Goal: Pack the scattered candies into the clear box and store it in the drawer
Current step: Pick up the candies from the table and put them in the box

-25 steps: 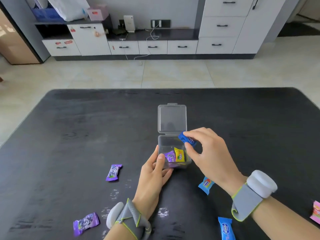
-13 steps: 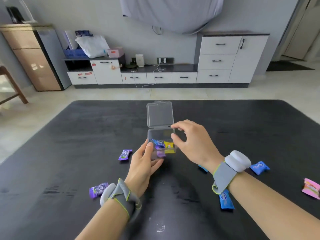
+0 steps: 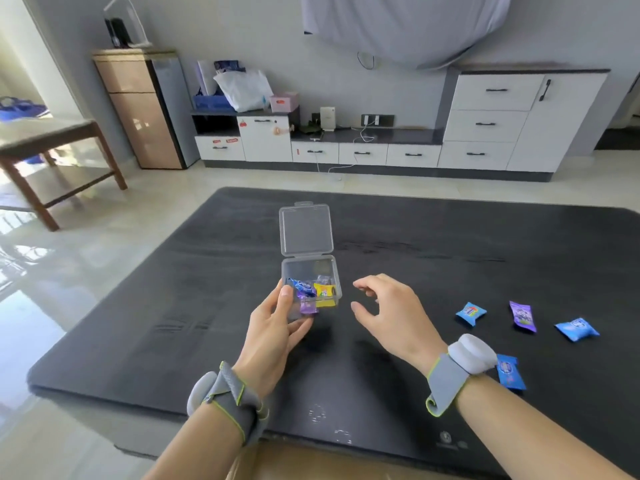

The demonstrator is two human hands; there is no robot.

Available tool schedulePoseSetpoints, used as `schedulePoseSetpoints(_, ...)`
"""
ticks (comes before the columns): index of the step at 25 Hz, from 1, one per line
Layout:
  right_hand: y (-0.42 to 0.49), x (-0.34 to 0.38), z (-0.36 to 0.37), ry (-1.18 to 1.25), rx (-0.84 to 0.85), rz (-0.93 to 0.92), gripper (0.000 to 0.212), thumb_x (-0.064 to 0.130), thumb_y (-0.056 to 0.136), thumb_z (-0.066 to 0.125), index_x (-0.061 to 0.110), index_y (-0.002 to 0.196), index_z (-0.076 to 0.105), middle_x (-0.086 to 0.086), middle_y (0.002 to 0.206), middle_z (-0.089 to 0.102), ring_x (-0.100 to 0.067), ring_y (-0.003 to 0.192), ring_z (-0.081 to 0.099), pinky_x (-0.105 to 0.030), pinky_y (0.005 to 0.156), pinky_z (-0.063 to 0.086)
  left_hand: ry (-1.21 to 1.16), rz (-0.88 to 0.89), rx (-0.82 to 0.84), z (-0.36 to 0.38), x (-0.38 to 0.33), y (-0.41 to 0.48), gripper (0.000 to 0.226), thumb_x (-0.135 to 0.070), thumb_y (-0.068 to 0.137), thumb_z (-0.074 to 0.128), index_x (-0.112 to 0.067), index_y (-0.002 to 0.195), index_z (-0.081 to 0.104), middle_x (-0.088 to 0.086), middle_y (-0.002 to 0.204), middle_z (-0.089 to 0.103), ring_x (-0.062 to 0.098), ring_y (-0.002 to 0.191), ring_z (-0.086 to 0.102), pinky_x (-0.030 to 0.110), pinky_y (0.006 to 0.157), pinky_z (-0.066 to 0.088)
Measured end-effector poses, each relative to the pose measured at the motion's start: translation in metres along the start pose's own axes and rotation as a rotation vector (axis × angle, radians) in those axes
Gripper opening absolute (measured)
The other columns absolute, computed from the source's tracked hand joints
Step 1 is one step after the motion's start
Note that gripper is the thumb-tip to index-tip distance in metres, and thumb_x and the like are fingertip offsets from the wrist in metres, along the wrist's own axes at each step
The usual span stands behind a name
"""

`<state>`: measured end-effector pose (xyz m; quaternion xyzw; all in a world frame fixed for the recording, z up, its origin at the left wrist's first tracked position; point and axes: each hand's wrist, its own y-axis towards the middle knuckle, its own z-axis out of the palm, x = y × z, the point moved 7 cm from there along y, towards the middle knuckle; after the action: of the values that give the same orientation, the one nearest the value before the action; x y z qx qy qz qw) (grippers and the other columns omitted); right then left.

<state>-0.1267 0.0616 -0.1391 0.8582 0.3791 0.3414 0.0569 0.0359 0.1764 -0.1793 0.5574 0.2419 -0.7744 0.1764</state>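
Near the middle of the black table (image 3: 450, 237) sits the clear box (image 3: 311, 289), lid (image 3: 306, 230) standing open and upright at the back. I count three sweets inside it: a dark blue one (image 3: 302, 286), a yellow one (image 3: 325, 292) and a purple one (image 3: 307, 306), and there may be a fourth, clear-wrapped, behind them, though I can't tell.

My left hand (image 3: 273, 334) has the box by its near left corner, thumb up on the wall, fingers tucked under the front. My right hand (image 3: 388, 313) hovers just right of the box, fingers loosely spread and curled, holding nothing.

So I judge us part way: some packed, several still out. Off to the right lie a light blue candy (image 3: 470, 313), a purple candy (image 3: 522, 316) and another blue candy (image 3: 576, 329), well apart from the box, plus a blue one (image 3: 509, 372) half hidden behind my right wristband (image 3: 460, 368). Lid not yet shut, box not yet stored.

Room to move looks good to me: bare table between box and loose candies, nothing to knock. The near table edge runs just under my forearms. Across the floor, the white cabinet drawers (image 3: 485, 124) stand against the far wall, all closed; which drawer takes the box I can't say.
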Motion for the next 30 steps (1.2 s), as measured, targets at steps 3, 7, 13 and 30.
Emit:
schedulePoseSetpoints(3, 0.001, 0.028, 0.031, -0.017, 0.050, -0.032, 0.035, 0.033, 0.090, 0.065, 0.020, 0.123, 0.065, 0.007, 0.104, 0.063, -0.013, 0.099, 0.058, -0.026, 0.087, 0.047, 0.006, 0.025, -0.043, -0.032, -0.008, -0.006, 0.029, -0.039, 0.104, 0.046, -0.038, 0.124, 0.066, -0.002, 0.109, 0.081, 0.022, 0.107, 0.074, 0.032, 0.090, 0.056)
schedulePoseSetpoints(7, 0.000, 0.050, 0.063, -0.032, 0.105, -0.049, 0.035, 0.033, 0.090, 0.066, 0.020, 0.123, 0.066, 0.007, 0.113, 0.065, -0.013, 0.105, 0.059, -0.024, 0.090, 0.045, 0.010, 0.047, -0.053, -0.064, -0.009, -0.012, 0.037, -0.037, 0.105, 0.045, -0.031, 0.138, 0.058, -0.003, 0.111, 0.080, 0.017, 0.104, 0.076, 0.035, 0.099, 0.054)
schedulePoseSetpoints(13, -0.003, 0.068, 0.112, -0.079, 0.230, -0.052, 0.045, 0.025, 0.094, 0.061, 0.016, 0.138, 0.057, 0.001, 0.144, 0.056, -0.017, 0.136, 0.045, -0.030, 0.111, 0.037, -0.042, 0.006, -0.113, -0.105, -0.002, -0.018, 0.031, -0.037, 0.104, 0.046, -0.035, 0.130, 0.063, -0.005, 0.112, 0.080, 0.017, 0.107, 0.074, 0.039, 0.105, 0.051)
schedulePoseSetpoints(30, 0.033, 0.101, 0.061, -0.041, -0.076, -0.118, 0.019, 0.024, 0.089, 0.065, 0.023, 0.108, 0.065, 0.006, 0.096, 0.065, -0.016, 0.092, 0.054, -0.035, 0.080, 0.050, -0.113, -0.044, -0.132, -0.099, 0.005, -0.011, 0.034, -0.033, 0.105, 0.046, -0.034, 0.137, 0.058, -0.005, 0.112, 0.079, 0.019, 0.108, 0.074, 0.035, 0.100, 0.054)
